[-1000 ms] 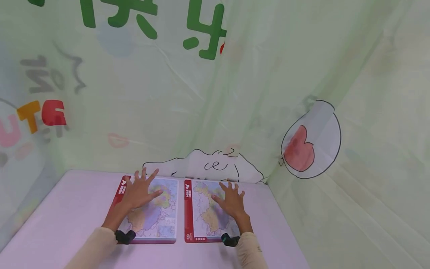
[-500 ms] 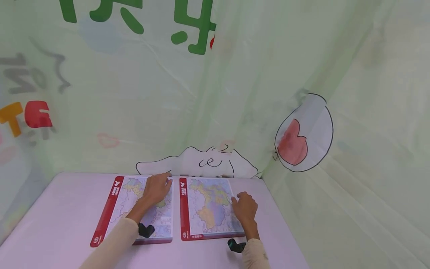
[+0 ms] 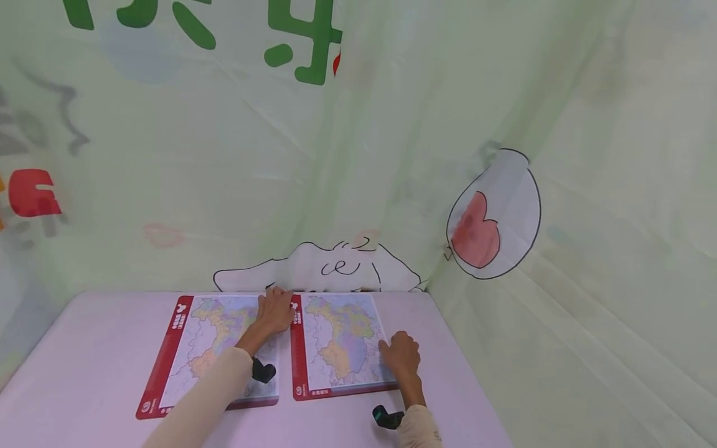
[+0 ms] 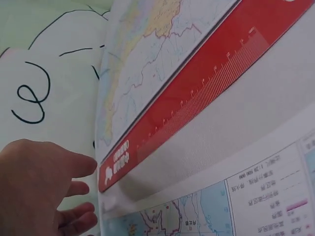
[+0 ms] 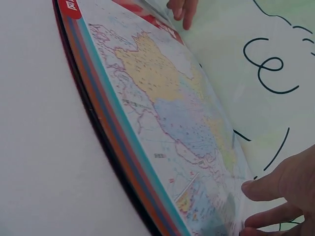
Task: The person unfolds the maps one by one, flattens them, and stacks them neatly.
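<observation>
Two map boards with red left borders lie side by side on the pink-lit table. My left hand is over the upper right corner of the left map board, its fingertips close to the top corner of the right map board. In the left wrist view, the thumb of the left hand points at that board's red border, its fingers loosely bent. My right hand is at the right map board's right edge. The right wrist view has the right hand's thumb at the edge, fingers slightly spread; contact is unclear.
Behind the table hangs a pale green curtain with printed letters and drawings, reaching down to its back edge. The curtain continues on the right side. A ruler scale is printed on the right board's red border; its side shows several coloured layers.
My left hand has moved right across the left map board to the gap between the boards. The right hand has shifted to the right board's outer edge. The head view has turned slightly right.
</observation>
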Demonstrator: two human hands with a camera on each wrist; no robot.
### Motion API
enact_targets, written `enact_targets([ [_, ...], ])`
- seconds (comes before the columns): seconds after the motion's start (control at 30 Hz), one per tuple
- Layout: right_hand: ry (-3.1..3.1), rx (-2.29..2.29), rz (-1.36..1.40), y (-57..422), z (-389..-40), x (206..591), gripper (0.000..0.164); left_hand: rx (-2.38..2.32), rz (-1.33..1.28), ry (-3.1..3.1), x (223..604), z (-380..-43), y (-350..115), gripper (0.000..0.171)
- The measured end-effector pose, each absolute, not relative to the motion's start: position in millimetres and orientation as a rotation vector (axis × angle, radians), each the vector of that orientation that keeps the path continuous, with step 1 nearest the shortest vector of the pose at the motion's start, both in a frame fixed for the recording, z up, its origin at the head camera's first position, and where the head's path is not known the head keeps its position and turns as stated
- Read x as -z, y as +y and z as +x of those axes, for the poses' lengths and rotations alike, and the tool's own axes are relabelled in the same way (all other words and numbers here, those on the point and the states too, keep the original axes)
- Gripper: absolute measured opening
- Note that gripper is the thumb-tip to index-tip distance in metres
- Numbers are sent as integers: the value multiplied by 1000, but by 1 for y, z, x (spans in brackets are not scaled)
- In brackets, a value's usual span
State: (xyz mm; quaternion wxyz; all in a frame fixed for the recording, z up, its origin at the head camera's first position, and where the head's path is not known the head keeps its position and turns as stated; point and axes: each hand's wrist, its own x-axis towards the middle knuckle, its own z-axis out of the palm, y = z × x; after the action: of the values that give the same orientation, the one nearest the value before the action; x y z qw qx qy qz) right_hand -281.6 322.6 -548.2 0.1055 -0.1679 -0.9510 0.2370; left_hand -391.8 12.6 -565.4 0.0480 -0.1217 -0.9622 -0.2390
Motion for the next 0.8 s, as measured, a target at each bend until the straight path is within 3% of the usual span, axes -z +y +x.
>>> enact_targets([
  [0.37,-2767,-783,-491,317,-283,555,37,753,-344,-3002,579,-405,8,59],
  [0.8,-2743,-812,-559,318,-282,557,35,1060,-255,-2982,568,-391,13,62],
])
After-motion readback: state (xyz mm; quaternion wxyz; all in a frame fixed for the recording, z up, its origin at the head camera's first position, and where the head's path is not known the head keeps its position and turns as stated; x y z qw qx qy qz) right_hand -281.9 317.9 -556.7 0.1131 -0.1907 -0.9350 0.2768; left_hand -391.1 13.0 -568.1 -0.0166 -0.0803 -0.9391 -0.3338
